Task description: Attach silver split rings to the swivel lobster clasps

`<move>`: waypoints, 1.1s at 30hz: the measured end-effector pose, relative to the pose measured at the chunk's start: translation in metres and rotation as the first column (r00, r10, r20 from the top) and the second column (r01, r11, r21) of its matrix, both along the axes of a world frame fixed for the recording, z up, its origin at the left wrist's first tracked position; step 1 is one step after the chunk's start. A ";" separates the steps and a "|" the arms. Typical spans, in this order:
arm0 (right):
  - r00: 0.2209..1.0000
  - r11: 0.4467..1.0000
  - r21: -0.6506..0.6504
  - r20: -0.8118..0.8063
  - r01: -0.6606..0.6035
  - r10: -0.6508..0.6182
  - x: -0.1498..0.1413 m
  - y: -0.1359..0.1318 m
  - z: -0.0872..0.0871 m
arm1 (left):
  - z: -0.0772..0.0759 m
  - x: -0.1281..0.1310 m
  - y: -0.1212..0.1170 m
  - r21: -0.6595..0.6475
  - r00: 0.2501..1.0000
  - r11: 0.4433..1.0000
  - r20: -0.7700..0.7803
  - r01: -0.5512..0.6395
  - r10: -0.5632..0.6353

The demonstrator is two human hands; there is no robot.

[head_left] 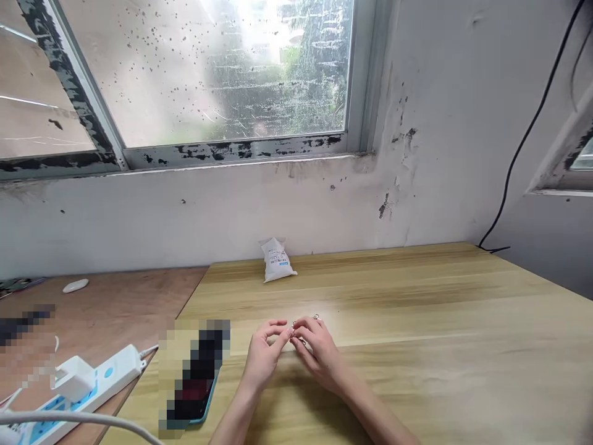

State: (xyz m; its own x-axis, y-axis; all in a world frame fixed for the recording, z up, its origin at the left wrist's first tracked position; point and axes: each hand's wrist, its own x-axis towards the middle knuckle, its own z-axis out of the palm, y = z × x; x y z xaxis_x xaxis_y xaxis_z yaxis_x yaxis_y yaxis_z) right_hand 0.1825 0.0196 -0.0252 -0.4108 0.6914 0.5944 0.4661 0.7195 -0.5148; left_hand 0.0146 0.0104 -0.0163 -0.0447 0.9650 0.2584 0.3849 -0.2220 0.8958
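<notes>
My left hand (265, 353) and my right hand (319, 349) meet fingertip to fingertip, low over the light wood table. Between them is a small shiny metal piece (293, 330), pinched by the fingers of both hands and mostly covered by them. A little metal loop (316, 317) shows above the right knuckles. The exact kind of the metal piece is too small to make out. To the left of my left forearm lies a phone (210, 395) with a teal edge, its screen blurred out.
Behind the hands, a crumpled white packet (278, 261) stands near the wall. A white power strip (115, 371) with a plugged-in adapter (75, 377) is on the brown board at left. A grey cable (88, 418) crosses the lower left corner. A black cable (514, 151) hangs at right.
</notes>
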 end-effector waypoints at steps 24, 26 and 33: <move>0.982 0.904 -0.396 -0.156 -0.161 0.106 0.009 -0.004 0.018 | 0.025 0.001 -0.029 0.649 0.715 0.694 -0.641 0.311 0.279; 0.993 0.948 -0.298 -0.068 -0.108 0.092 0.010 -0.003 0.019 | 0.023 -0.001 -0.029 0.640 0.737 0.723 -0.615 0.260 0.279; 0.969 0.959 0.283 0.234 0.017 -0.086 0.023 -0.015 0.019 | 0.015 -0.008 -0.026 0.571 0.755 0.810 -0.588 0.133 0.290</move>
State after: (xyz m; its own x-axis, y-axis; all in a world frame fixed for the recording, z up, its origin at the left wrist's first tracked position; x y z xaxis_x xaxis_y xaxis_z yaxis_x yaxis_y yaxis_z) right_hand 0.2057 0.0047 -0.0064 -0.5340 0.5377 0.6525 0.5911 0.7892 -0.1666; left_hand 0.0068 -0.0152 -0.0014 0.2607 0.6374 0.7251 0.8358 -0.5249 0.1609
